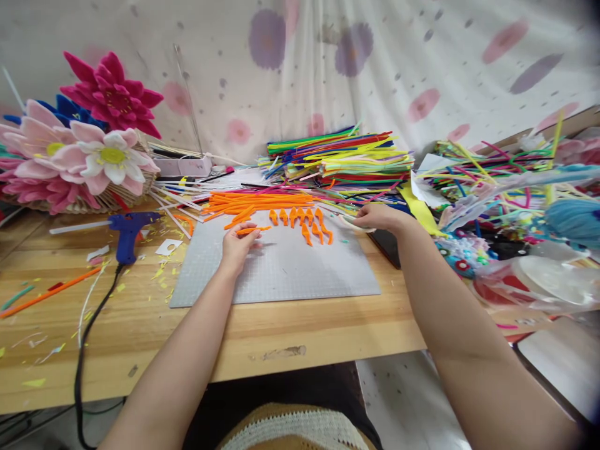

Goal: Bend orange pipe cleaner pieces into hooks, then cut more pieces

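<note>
My left hand (pixel 239 247) is closed in a pinch on a short orange pipe cleaner piece (pixel 253 230), over the left part of a grey cutting mat (pixel 281 275). To its right lie several shaped orange pipe cleaner pieces (pixel 300 217), in a row with a few more below. Behind them is a pile of straight orange pipe cleaners (pixel 267 202). At the mat's right edge, my right hand (pixel 377 219) has its fingers closed on a white curved thing (pixel 352 223), whose kind I cannot make out.
A blue glue gun (pixel 126 234) lies at the left, its black cord (pixel 87 350) running off the table front. Fuzzy flowers (pixel 112 156) stand behind it. Bundles of coloured pipe cleaners (pixel 337 156) lie at the back. Plastic-wrapped craft items (pixel 529 281) crowd the right.
</note>
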A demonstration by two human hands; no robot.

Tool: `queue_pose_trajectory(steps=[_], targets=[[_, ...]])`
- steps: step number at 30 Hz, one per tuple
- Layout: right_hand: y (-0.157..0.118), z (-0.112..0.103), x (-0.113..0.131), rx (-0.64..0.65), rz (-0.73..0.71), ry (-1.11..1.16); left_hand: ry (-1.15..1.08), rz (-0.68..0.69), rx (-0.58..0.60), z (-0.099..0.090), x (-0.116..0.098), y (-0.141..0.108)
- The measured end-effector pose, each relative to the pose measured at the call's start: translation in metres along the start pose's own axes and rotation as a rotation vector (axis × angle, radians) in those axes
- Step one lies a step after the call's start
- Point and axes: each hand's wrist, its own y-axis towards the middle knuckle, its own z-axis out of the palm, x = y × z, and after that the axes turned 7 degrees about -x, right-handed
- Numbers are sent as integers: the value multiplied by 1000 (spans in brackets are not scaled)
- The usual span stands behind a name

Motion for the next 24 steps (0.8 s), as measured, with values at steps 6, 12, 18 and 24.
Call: queue_pose_trajectory(steps=[6, 12, 18, 24], targets=[[-33, 17, 30, -69, -221, 321, 106, 244, 47, -8, 2, 10], [-46, 44, 63, -69, -410, 130, 224, 316, 201, -16, -2, 13], [-43, 63, 69, -169, -452, -15, 383, 406, 319, -15, 2, 13], [-43, 67, 71, -171, -476, -53, 293, 335, 356, -9, 0, 7]])
